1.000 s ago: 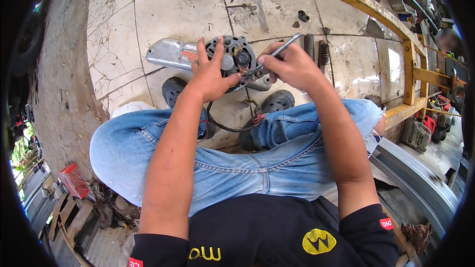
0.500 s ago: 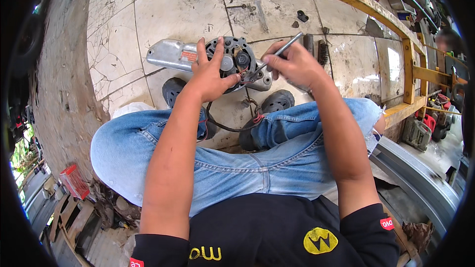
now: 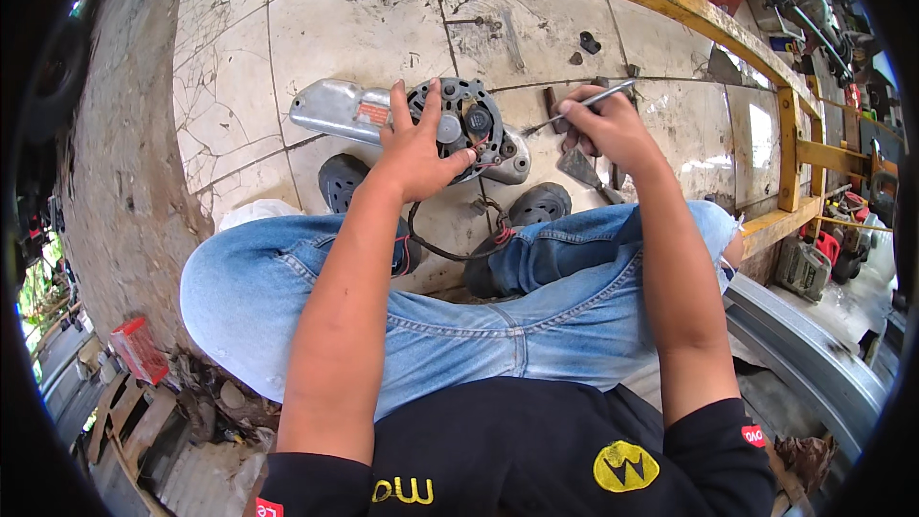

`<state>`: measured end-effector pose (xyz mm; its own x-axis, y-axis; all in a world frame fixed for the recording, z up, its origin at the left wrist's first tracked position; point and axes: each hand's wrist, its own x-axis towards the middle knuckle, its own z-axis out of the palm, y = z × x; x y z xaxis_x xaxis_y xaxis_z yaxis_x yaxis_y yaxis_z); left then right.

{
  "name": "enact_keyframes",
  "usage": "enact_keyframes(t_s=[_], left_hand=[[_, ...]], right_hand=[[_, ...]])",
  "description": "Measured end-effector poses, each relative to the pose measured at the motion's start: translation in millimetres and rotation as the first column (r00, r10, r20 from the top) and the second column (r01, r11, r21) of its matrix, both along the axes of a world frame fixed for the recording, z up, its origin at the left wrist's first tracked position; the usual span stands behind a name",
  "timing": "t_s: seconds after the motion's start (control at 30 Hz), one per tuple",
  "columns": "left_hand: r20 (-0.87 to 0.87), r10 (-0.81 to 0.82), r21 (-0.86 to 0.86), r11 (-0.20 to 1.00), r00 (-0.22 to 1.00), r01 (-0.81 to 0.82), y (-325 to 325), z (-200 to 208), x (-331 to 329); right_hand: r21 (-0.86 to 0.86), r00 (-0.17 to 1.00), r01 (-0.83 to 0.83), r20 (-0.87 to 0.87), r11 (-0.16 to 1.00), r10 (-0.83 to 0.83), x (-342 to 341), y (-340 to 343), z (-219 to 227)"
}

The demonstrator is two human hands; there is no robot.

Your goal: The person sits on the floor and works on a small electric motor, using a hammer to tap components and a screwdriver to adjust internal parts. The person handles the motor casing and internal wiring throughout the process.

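Observation:
A motor-like machine (image 3: 500, 117) lies on the tiles ahead of me. It has a round dark slotted end, a silver metal body and a long flat metal arm on its left. My left hand (image 3: 421, 153) rests on it, fingers stretched and apart, with the thumb near small wires at the lower part of the round end. To the right of the machine, my right hand (image 3: 608, 129) is closed round a slim metallic tool (image 3: 613, 91), its thin tip pointing left, apart from the machine. Beneath that hand, a scraper (image 3: 579, 168) with a wide blade lies on the floor.
A dark cable (image 3: 436, 247) loops from the machine between my shoes. Beyond it lie a bolt (image 3: 466, 21) and a small black part (image 3: 590, 42). A yellow metal frame (image 3: 661, 5) curves along the far and right sides. A red crate (image 3: 140, 349) sits at the lower left.
My right hand has drawn the slim tool away from the machine, to the right. The scraper has come into plain view beneath it. My left hand stays on the machine.

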<state>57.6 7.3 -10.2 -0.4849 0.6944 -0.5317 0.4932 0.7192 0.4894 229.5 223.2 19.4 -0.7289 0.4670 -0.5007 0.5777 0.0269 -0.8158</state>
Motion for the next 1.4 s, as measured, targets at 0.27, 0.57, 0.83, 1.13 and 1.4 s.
enact_keyframes(t_s=[0.27,0.57,0.83,1.13,1.4], left_hand=[[0.029,-0.025,-0.026,0.999,0.999,0.026,-2,9,1],[0.054,-0.016,0.0,1.0,0.998,0.016,-4,8,-2],[0.034,-0.004,0.005,1.0,0.999,0.004,-4,5,0],[0.05,-0.004,0.012,1.0,0.999,0.003,-4,6,2],[0.036,-0.018,0.012,1.0,0.999,0.018,-5,5,0]], right_hand=[[-0.133,0.998,-0.027,-0.065,0.991,0.018,-4,-15,14],[-0.143,0.988,-0.156,-0.038,0.977,0.152,-17,-50,16],[0.454,0.932,-0.334,0.03,0.826,0.36,-12,-35,18],[0.246,0.924,-0.292,-0.176,0.924,0.339,-14,-57,7],[-0.05,0.966,-0.166,-0.211,0.985,0.152,-13,-43,25]])
